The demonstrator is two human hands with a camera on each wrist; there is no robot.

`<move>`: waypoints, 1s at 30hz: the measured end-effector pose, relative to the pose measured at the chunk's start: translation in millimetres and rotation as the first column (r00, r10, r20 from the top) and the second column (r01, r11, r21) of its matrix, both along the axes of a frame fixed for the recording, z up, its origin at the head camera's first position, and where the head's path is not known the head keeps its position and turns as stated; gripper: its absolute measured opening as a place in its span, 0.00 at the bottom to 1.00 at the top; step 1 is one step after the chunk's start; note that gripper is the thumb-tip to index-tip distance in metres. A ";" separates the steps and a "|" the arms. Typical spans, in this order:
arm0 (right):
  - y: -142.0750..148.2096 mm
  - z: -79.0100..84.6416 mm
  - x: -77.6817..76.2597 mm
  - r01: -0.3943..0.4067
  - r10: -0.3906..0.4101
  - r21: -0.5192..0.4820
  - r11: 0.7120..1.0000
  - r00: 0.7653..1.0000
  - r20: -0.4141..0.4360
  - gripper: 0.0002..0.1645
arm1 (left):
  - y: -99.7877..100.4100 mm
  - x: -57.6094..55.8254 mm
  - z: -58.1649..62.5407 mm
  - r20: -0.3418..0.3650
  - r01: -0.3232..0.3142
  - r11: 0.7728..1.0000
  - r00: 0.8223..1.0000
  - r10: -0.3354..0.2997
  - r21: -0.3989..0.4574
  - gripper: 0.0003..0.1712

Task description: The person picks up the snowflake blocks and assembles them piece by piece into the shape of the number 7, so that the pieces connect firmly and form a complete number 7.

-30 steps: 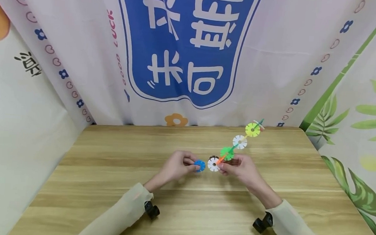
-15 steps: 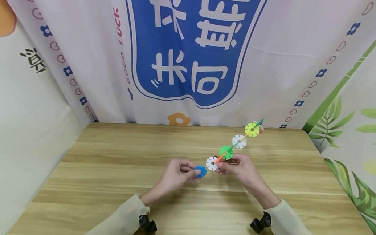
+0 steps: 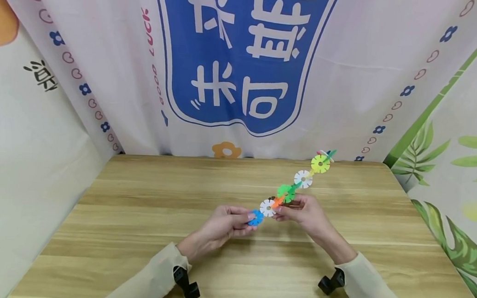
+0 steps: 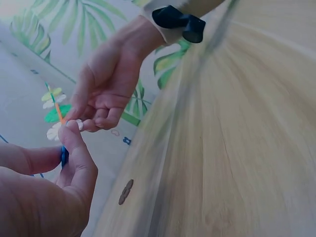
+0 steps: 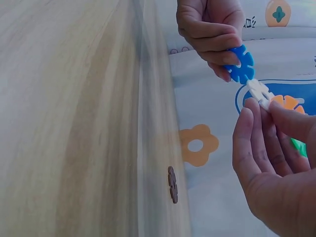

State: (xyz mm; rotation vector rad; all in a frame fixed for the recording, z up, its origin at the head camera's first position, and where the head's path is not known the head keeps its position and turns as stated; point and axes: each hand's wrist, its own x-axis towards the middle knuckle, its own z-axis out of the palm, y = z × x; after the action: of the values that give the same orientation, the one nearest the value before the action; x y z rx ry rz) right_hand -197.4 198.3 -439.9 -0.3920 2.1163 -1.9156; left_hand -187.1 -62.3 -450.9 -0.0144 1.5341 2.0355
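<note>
My left hand pinches a blue interlocking snowflake disc between thumb and fingers. A chain of joined discs is held in my right hand, pinched near its lower end by the orange disc and the end white disc. From there the chain slants up and away to the right through a green disc, another white disc and a yellow disc. In the right wrist view the blue disc's edge meets the end white disc's edge, notches facing.
A brown snowflake disc lies on the wooden table, mostly hidden behind the chain in the head view. A printed curtain hangs along the table's back edge. Black wrist cameras sit on both sleeves.
The left hand has brought the blue disc right and up against the end white disc; a gap showed between them before. The right hand has stayed nearly in place.
</note>
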 end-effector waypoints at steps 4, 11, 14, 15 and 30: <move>-0.2 -2.1 0.7 -0.026 0.026 -0.016 1.000 1.000 -0.007 0.20 | 1.2 -0.1 -0.2 0.011 0.020 1.000 1.000 -0.021 0.023 0.20; 1.3 -2.8 0.2 -0.086 0.086 0.006 0.996 0.996 -0.022 0.20 | 2.6 1.4 0.8 0.034 0.049 0.997 0.998 -0.051 0.054 0.16; 1.6 -3.5 -0.4 -0.108 0.108 0.015 0.994 0.994 -0.028 0.20 | 2.9 2.4 0.7 0.053 0.049 0.997 0.997 -0.052 0.057 0.19; 1.6 -3.8 -0.7 -0.114 0.114 0.019 0.993 0.993 -0.030 0.20 | 2.8 2.5 0.6 0.058 0.050 0.997 0.997 -0.054 0.062 0.21; -10.4 -6.3 -1.3 -0.122 0.122 0.017 0.992 0.992 -0.020 0.20 | -3.2 2.3 2.0 0.012 0.000 0.997 1.000 -0.001 0.076 0.12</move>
State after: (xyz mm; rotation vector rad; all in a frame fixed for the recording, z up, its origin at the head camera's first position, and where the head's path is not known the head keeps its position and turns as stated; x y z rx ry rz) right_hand -198.8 187.9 -446.2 -0.5278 2.0681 -1.8328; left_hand -184.8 -65.5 -448.8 0.0032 1.4485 2.0880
